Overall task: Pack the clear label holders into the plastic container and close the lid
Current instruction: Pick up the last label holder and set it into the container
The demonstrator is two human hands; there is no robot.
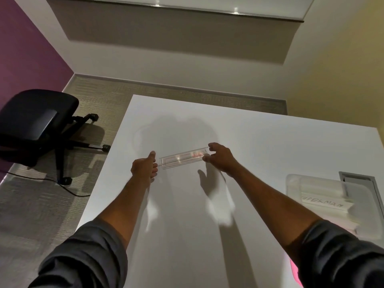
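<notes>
A long clear label holder (182, 159) with faint red lines lies across the middle of the white table (270, 142). My left hand (144, 168) pinches its left end. My right hand (220, 157) grips its right end between thumb and fingers. A clear plastic container (324, 196) stands at the table's right edge, with a white label reading "SUPERMAN" on it. What lies inside it is blurred, and I cannot tell whether its lid is on.
A black office chair (39, 125) stands on the carpet left of the table, with a cable (62, 186) trailing by its base. A grey floor-box frame (359, 179) sits behind the container. Something pink (295, 273) shows at the table's near right edge.
</notes>
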